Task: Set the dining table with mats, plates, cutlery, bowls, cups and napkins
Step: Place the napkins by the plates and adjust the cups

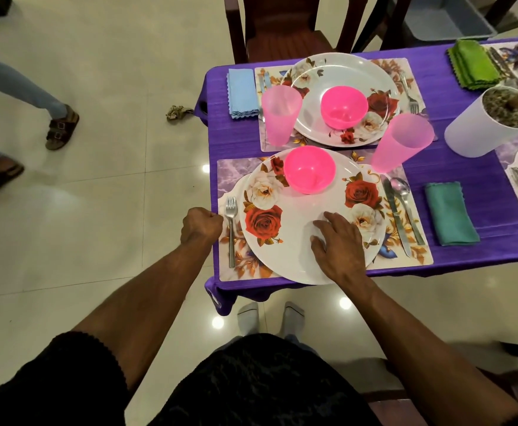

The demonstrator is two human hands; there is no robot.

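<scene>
The near floral plate (294,210) lies on a marbled placemat (231,176) at the table's near left corner and carries a pink bowl (309,170). My right hand (339,244) rests flat on the plate's near right part, fingers spread. My left hand (201,226) is curled into a fist at the mat's left edge beside the fork (230,222) and seems to pinch that edge. To the plate's right lie a knife (397,216) and a spoon (405,195), with a teal napkin (449,213) beyond them. A pink cup (400,142) stands at the mat's far right.
Behind is a second setting on the purple tablecloth (466,155): plate (343,72), pink bowl (343,107), pink cup (279,113), blue napkin (241,93). A white pot (491,121) and green napkin (472,64) sit right. A chair (282,26) stands behind; another person's sandalled feet (58,124) at left.
</scene>
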